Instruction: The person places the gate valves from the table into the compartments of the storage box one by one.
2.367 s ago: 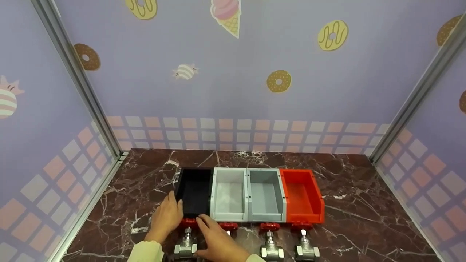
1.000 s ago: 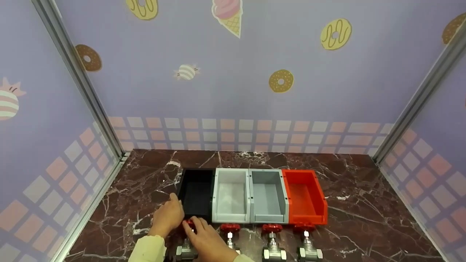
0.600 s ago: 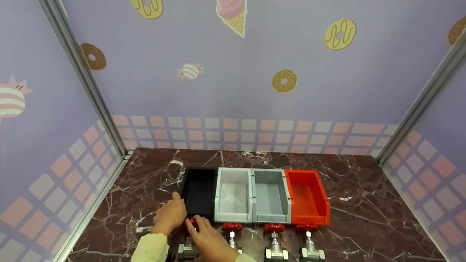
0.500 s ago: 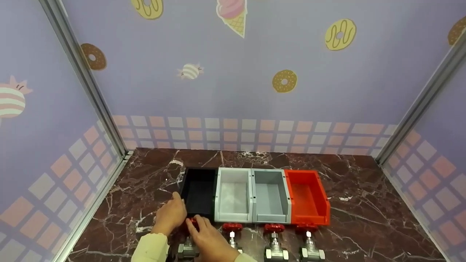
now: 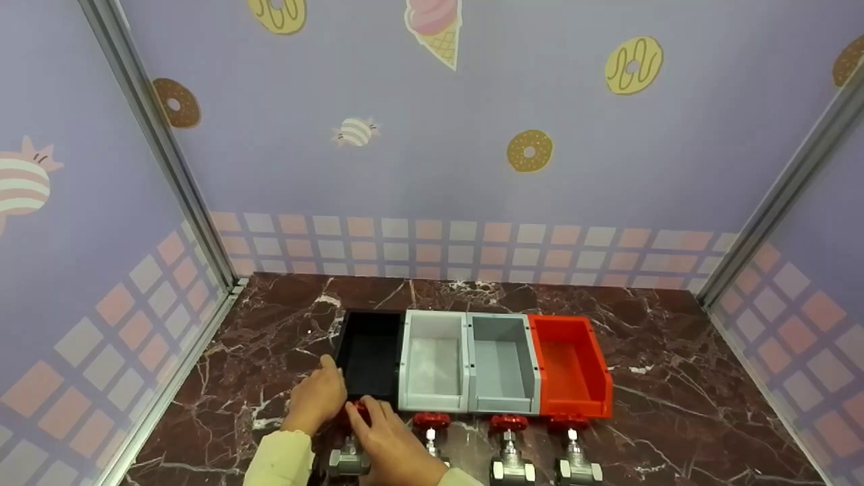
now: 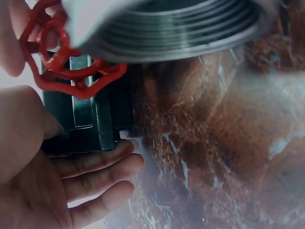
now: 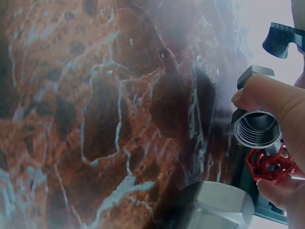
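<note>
Four-sided storage bins stand joined in a row in the head view, the black bin point(image 5: 371, 358) leftmost. My left hand point(image 5: 318, 397) is at its left wall; in the left wrist view the thumb lies over the front of the bin point(image 6: 107, 114) and the fingers lie along its side, pinching it. My right hand point(image 5: 399, 449) grips the leftmost gate valve point(image 5: 348, 462) in front of this bin. In the right wrist view, the thumb presses the steel body point(image 7: 256, 71) and a finger touches the red handwheel point(image 7: 269, 164). The hand partly hides the valve.
Right of the black bin follow a white bin point(image 5: 433, 364), a grey bin point(image 5: 499, 368) and a red bin point(image 5: 565, 364). Before them stand more red-wheeled valves point(image 5: 511, 467), point(image 5: 578, 467), one point(image 5: 430, 439) partly behind my right hand. Patterned walls point(image 5: 439, 182) enclose the marble-look tabletop point(image 5: 648, 405).
My right hand's fingers have moved left and closed on the leftmost valve's handwheel. My left hand has shifted slightly along the black bin's side. The head view has shifted a little.
</note>
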`<state>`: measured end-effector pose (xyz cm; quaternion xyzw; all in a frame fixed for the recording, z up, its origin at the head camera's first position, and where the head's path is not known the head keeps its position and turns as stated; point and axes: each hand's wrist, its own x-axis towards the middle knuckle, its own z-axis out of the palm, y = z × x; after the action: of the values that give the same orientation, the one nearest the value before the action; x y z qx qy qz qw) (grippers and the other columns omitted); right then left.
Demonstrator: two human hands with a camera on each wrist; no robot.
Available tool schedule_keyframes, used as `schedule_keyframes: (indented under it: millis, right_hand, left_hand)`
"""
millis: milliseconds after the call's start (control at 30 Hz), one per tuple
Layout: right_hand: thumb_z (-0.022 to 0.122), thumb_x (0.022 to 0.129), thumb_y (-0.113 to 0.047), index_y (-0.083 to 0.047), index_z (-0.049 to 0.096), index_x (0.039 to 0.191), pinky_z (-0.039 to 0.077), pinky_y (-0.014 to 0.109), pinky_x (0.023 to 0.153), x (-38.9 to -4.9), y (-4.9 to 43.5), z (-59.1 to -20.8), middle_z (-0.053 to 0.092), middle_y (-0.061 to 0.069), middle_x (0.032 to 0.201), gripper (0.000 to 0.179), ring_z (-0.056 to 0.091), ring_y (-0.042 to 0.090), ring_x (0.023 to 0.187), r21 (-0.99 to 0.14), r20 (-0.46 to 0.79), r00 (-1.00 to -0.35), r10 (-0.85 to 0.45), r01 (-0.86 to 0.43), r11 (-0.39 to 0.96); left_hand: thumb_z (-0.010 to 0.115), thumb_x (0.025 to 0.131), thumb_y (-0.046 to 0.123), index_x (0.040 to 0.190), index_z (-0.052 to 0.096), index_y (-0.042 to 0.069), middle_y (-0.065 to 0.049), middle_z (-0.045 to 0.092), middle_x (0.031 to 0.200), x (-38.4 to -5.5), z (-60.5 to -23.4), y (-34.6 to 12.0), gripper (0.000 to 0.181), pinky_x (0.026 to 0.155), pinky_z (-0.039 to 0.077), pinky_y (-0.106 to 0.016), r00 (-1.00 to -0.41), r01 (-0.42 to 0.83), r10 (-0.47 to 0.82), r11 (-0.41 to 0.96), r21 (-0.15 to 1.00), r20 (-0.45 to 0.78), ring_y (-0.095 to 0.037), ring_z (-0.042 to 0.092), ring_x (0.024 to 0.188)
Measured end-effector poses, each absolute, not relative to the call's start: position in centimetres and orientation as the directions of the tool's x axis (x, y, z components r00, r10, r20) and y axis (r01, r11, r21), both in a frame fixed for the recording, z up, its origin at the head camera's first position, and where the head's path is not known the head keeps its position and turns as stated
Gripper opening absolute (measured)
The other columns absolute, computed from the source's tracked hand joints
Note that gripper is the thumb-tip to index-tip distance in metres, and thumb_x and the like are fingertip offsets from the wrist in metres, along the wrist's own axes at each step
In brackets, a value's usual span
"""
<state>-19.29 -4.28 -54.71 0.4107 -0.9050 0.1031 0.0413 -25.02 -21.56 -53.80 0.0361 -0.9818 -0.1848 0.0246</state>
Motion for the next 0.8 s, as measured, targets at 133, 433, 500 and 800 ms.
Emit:
schedule_keyframes:
  millis: [133,433,500,800]
  right_hand:
    - [0.086,0.064,-0.047,-0.009,0.028,0.152,0.049,0.033,0.098,-19.2,-4.1,-54.4,0.038,0.021,0.145,0.112,0.047,0.031,0.128,-0.16,0.187,-0.658,-0.73,-0.753,0.638]
    - [0.088,0.061,-0.037,-0.01,0.025,0.152,0.049,0.033,0.098,-19.7,-3.7,-53.6,0.037,0.02,0.147,0.114,0.044,0.031,0.131,-0.199,0.204,-0.666,-0.718,-0.746,0.635]
    - [0.089,0.059,-0.036,-0.01,0.026,0.152,0.049,0.032,0.098,-19.8,-3.7,-53.4,0.038,0.019,0.146,0.115,0.045,0.031,0.13,-0.2,0.217,-0.672,-0.708,-0.741,0.642]
    - [0.089,0.059,-0.034,-0.009,0.025,0.152,0.048,0.031,0.098,-20.6,-3.1,-52.8,0.037,0.019,0.146,0.116,0.044,0.031,0.131,-0.222,0.227,-0.693,-0.684,-0.721,0.656]
  left_hand:
    - [0.043,0.101,0.018,0.1,0.043,-0.002,-0.023,0.065,0.079,-25.0,-53.8,-21.6,0.02,0.055,0.047,-0.053,-0.996,-0.064,-0.083,0.929,0.366,0.036,-0.041,0.064,0.068]
    - [0.043,0.101,0.018,0.098,0.044,-0.001,-0.025,0.066,0.081,-25.1,-53.6,-21.6,0.02,0.057,0.047,-0.054,-0.995,-0.072,-0.092,0.93,0.36,0.038,-0.043,0.065,0.072]
    - [0.043,0.101,0.019,0.098,0.044,-0.001,-0.025,0.066,0.081,-25.2,-53.6,-21.6,0.019,0.057,0.047,-0.054,-0.995,-0.076,-0.094,0.931,0.358,0.034,-0.044,0.065,0.072]
    - [0.042,0.101,0.02,0.103,0.044,-0.001,-0.026,0.067,0.087,-25.1,-53.7,-21.6,0.021,0.063,0.047,-0.057,-0.996,-0.082,-0.093,0.926,0.37,0.011,-0.045,0.066,0.078]
